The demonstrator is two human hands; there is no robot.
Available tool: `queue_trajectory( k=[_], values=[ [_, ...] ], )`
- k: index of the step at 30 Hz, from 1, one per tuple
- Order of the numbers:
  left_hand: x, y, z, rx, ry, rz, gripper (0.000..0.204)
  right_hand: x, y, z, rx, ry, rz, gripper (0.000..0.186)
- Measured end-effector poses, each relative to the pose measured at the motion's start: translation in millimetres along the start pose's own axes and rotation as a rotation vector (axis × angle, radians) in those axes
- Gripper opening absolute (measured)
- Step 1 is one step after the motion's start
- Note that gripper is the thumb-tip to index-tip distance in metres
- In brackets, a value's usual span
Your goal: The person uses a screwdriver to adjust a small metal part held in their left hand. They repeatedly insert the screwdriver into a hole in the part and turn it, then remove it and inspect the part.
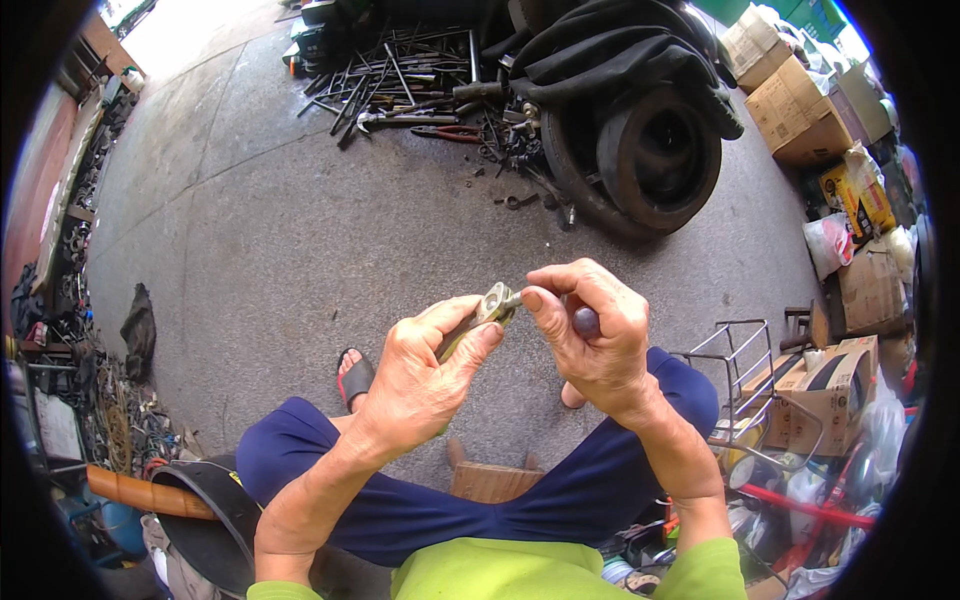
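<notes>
In front of my knees, my left hand point(412, 385) is closed round a greyish metal part point(493, 303) with a rounded end and a hole; the rest of it is hidden in the fingers. My right hand point(610, 340) pinches a short metal pin point(514, 300) between thumb and forefinger, its tip against or in that rounded end; I cannot tell which. A dark rounded knob point(586, 322) pokes out from the curled fingers of the same hand, and what it belongs to is hidden.
On the floor ahead lie a hammer point(400, 119), red-handled pliers point(448, 133) and several metal rods. Black tyres point(665, 160) stand beside them. Cardboard boxes point(800, 110) and a wire rack point(735, 365) are to the right. A black bucket point(215, 520) stands by my left knee.
</notes>
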State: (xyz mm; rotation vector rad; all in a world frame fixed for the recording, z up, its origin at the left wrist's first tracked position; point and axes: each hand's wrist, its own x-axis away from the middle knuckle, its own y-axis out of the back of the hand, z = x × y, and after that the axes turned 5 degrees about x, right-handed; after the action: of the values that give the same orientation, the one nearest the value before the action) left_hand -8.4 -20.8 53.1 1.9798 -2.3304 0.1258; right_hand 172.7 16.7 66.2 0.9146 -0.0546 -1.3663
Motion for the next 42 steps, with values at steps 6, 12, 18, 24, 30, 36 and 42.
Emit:
queue_trajectory(
  k=[6, 12, 18, 24, 30, 36, 42],
  values=[
    [-2, -2, -4, 0.127, 0.117, -0.025, 0.023, 10, -2, 8, 0.085, 0.241, 0.13, 0.019],
    [1, 1, -3, 0.007, 0.083, 0.022, 0.024, 2, -2, -2, 0.053, 0.085, -0.005, 0.013],
    [-2, -1, 4, 0.129, 0.085, 0.011, 0.024, 9, -2, 4, 0.027, 0.226, 0.058, 0.014],
    [-2, 2, -2, 0.226, 0.214, 0.055, 0.023, 5, -2, -1, 0.086, 0.177, 0.032, 0.013],
    [-1, -1, 3, 0.303, 0.221, 0.036, 0.027, 6, 1, -3, 0.01, 0.164, 0.073, 0.013],
    [-2, 2, 5, 0.362, 0.298, 0.079, 0.029, 6, -2, -7, 0.127, 0.244, 0.029, 0.021],
    [-6, 12, -12, 0.66, 0.501, 0.151, 0.031, 1, 13, -9, -0.047, -0.133, -0.191, 0.02]
  ],
)
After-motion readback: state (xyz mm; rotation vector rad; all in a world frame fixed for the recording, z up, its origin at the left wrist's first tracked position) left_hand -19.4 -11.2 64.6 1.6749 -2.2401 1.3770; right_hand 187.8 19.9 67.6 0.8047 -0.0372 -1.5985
